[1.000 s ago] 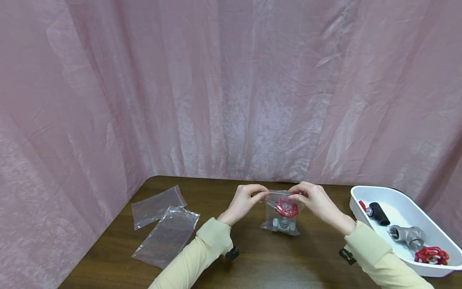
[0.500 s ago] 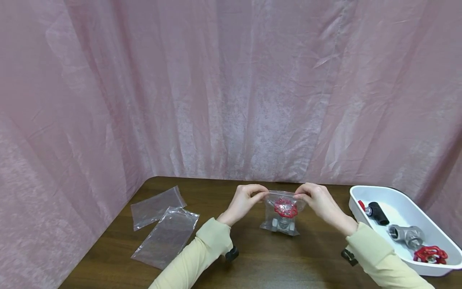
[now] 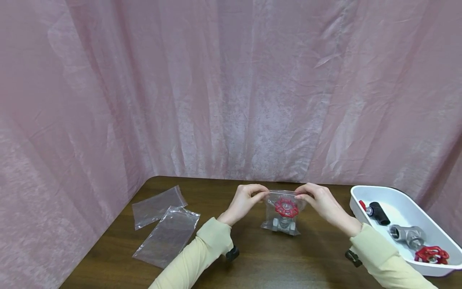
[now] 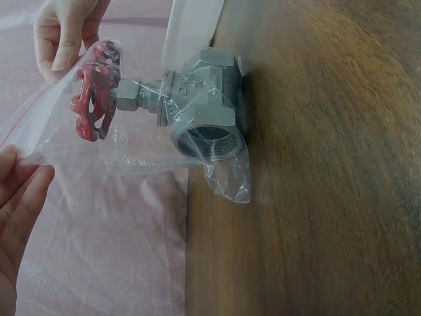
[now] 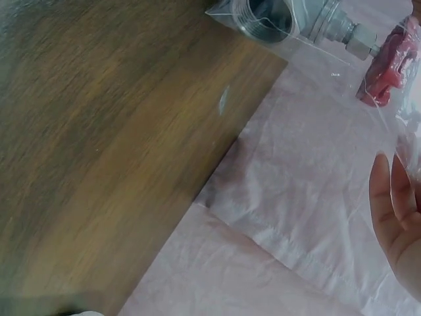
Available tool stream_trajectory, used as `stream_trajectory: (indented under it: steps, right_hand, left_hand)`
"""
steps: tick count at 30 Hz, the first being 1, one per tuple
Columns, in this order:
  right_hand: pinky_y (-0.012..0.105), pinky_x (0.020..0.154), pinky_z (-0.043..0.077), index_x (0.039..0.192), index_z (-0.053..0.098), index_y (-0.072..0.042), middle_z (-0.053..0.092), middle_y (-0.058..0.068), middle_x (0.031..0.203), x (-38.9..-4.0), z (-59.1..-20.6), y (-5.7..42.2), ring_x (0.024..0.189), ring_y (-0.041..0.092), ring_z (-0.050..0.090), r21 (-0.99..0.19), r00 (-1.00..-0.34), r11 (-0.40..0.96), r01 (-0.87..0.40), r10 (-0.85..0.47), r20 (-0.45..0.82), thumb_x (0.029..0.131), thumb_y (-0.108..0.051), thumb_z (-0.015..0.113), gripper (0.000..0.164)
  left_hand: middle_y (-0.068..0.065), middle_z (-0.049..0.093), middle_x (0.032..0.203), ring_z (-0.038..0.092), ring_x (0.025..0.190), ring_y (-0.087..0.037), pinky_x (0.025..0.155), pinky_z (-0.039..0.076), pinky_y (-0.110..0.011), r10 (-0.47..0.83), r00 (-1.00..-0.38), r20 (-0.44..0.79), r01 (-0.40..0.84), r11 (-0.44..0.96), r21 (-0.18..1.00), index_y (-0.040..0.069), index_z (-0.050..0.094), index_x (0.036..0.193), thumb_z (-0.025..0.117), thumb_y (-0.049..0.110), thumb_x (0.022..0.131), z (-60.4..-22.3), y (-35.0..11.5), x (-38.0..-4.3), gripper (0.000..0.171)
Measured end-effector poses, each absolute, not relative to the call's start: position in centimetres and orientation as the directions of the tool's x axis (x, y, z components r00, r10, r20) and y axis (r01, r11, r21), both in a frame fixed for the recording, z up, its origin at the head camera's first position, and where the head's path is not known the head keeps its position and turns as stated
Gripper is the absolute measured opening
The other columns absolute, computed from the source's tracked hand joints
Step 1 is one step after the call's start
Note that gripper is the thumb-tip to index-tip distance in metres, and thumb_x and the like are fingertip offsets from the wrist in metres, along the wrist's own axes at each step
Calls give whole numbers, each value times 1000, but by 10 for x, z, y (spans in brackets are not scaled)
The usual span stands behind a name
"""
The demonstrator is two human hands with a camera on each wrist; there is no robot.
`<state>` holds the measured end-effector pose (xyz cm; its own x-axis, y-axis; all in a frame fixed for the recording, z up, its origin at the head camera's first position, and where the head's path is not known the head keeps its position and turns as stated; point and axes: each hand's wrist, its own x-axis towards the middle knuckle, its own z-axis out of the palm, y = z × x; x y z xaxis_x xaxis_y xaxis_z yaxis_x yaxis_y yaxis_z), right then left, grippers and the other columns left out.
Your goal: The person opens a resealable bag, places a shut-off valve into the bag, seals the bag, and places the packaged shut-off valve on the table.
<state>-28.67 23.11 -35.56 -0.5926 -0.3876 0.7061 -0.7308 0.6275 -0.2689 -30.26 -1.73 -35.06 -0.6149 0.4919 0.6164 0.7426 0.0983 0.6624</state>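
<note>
A clear zip bag [image 3: 269, 218] stands upright on the table with a metal gate valve [image 4: 197, 99] inside it. The valve's red handwheel [image 3: 286, 207] points up toward the bag's mouth. My left hand [image 3: 246, 201] pinches the top left corner of the bag between thumb and fingers. At the top right corner my right hand [image 3: 319, 201] pinches the zip strip the same way. The left wrist view shows the strip's red line running beside the left fingertips. In the right wrist view the right hand [image 5: 398, 220] appears at the right edge, partly cut off.
Two flat clear bags [image 3: 157, 206] lie overlapping on the left of the brown table [image 3: 252, 265]. To the right stands a white tray [image 3: 400, 200] holding a second red-wheeled valve [image 3: 411, 237] and a black fitting with a red handle [image 3: 377, 212]. A pink curtain [image 3: 231, 100] hangs behind.
My right hand has slid right along the top of the bag to its corner, and the bag's mouth looks straighter. The left hand stays in place.
</note>
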Motion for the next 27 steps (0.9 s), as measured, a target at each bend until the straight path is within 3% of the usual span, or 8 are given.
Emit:
stream_trajectory:
  steps: [6, 12, 21, 27]
  right_hand:
    - [21, 57, 44, 89, 66, -6, 63, -2, 83, -285, -354, 236, 68, 8, 55, -326, -637, 622, -712, -376, 673, 71, 4, 72, 21]
    - [24, 55, 44, 85, 66, -7, 62, -4, 80, -283, -354, 240, 65, 7, 53, -362, -673, 636, -682, -350, 652, 73, 3, 71, 17]
    - [17, 51, 38, 71, 62, -11, 59, -6, 70, -281, -357, 241, 59, 4, 48, -279, -601, 641, -715, -360, 713, 65, 9, 74, 24]
    - [19, 51, 38, 73, 61, -11, 57, -6, 71, -280, -359, 240, 60, 4, 46, -268, -594, 651, -710, -351, 724, 66, 9, 74, 25]
  left_hand:
    - [-17, 64, 86, 62, 68, -31, 62, 51, -38, 482, -607, 632, 753, 93, 652, -7, 65, 92, 57, -3, 86, -350, -16, -303, 10]
    - [-18, 64, 86, 61, 69, -33, 62, 51, -39, 480, -612, 629, 748, 93, 657, -7, 65, 92, 56, -5, 86, -350, -16, -304, 11]
    - [-15, 65, 86, 62, 68, -29, 61, 50, -25, 460, -620, 635, 755, 131, 643, -4, 66, 91, 58, -3, 85, -351, -13, -300, 10]
    - [-14, 64, 86, 61, 67, -30, 61, 50, -27, 444, -620, 647, 760, 135, 636, -4, 66, 91, 59, -3, 85, -354, -12, -299, 9]
